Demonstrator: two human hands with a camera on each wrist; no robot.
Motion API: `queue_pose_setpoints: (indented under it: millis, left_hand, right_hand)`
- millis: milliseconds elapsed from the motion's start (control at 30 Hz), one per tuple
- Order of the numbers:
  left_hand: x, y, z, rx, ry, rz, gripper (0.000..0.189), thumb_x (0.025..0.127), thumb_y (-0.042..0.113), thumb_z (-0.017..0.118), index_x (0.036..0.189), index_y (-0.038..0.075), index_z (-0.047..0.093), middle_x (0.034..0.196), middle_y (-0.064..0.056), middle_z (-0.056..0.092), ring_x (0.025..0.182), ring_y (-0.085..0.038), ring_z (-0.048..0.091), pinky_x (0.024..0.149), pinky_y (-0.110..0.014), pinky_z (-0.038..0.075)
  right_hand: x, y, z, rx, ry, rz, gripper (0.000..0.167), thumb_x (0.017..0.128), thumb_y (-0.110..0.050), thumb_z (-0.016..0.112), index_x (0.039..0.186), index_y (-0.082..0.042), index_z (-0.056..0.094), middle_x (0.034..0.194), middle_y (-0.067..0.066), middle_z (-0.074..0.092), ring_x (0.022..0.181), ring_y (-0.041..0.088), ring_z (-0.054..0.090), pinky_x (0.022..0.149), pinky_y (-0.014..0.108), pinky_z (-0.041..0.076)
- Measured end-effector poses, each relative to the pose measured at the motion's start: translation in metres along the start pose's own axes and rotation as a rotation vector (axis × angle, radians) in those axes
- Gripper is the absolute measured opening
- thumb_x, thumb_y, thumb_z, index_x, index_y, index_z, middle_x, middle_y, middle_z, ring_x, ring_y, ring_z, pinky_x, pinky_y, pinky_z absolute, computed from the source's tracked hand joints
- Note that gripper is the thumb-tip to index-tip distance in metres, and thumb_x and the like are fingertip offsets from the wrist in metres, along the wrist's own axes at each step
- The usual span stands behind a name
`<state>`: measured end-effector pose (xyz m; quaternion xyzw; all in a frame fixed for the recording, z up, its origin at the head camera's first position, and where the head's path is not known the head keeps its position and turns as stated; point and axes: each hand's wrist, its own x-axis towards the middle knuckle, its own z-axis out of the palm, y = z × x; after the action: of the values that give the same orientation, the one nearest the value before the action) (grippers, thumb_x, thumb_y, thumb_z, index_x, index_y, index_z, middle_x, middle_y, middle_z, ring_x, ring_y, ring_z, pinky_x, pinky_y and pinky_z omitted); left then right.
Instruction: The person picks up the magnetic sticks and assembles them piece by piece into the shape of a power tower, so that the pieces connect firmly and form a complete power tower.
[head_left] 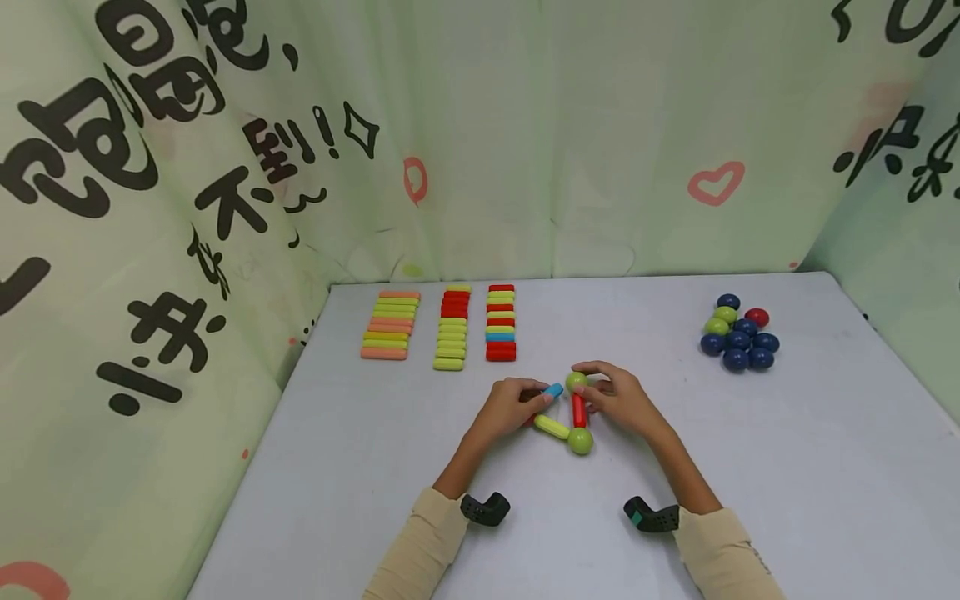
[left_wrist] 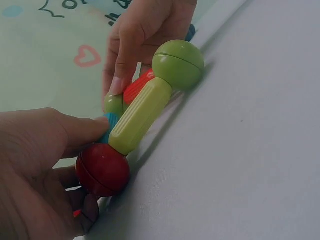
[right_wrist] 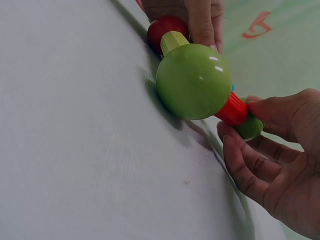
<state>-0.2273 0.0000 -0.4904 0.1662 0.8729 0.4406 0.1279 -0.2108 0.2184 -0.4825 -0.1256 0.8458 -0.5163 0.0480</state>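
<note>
My left hand (head_left: 513, 406) pinches a blue rod (head_left: 553, 391) between thumb and fingers, its free end pointing at the far green ball (head_left: 577, 382). My right hand (head_left: 621, 402) grips that green ball, which caps a red rod (head_left: 579, 411). The red rod runs back to a nearer green ball (head_left: 581, 441), low over the table. From there a yellow-green rod (head_left: 552, 427) leads left to a red ball (left_wrist: 103, 170), beside my left fingers in the left wrist view. Fingers hide part of the blue rod.
Three columns of short coloured rods, pink-yellow (head_left: 389, 324), red-and-green (head_left: 452, 327) and mixed (head_left: 501, 322), lie at the back left of the white table (head_left: 337, 467). Several blue balls (head_left: 738, 340), with green ones and a red ball (head_left: 757, 317), cluster back right. A printed curtain (head_left: 555, 142) surrounds the table.
</note>
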Motion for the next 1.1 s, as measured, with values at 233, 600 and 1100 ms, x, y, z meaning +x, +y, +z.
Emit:
queue_pose_setpoints:
  millis: [233,600,1100]
  left_hand:
    - [0.001,0.001,0.002,-0.016,0.004,0.012,0.033,0.095,0.03,0.064,0.121,0.009,0.069,0.099,-0.001,0.07,0.082,-0.008,0.056,0.069,-0.016,0.049]
    - [0.0,-0.008,-0.013,-0.03,0.139,0.001,0.021,0.096,0.025,0.064,0.111,0.012,0.07,0.101,-0.001,0.071,0.087,-0.01,0.06,0.075,-0.019,0.053]
    - [-0.015,-0.054,-0.087,0.42,0.45,-0.147,0.019,0.085,0.011,0.075,0.103,0.013,0.067,0.113,-0.011,0.053,0.106,-0.026,0.05,0.082,-0.036,0.053]
  right_hand:
    - [0.001,-0.005,0.002,0.008,-0.013,-0.013,0.037,0.096,-0.01,0.062,0.13,0.003,0.055,0.129,0.025,0.058,0.084,0.013,0.068,0.068,0.029,0.057]
    - [0.0,0.0,0.006,-0.125,0.024,0.012,0.034,0.094,-0.01,0.064,0.126,-0.002,0.06,0.123,0.02,0.062,0.083,0.02,0.062,0.063,0.022,0.051]
    - [-0.003,-0.001,0.003,-0.054,-0.05,0.035,0.032,0.095,-0.01,0.062,0.126,-0.002,0.059,0.108,0.021,0.057,0.051,0.018,0.056,0.051,0.027,0.052]
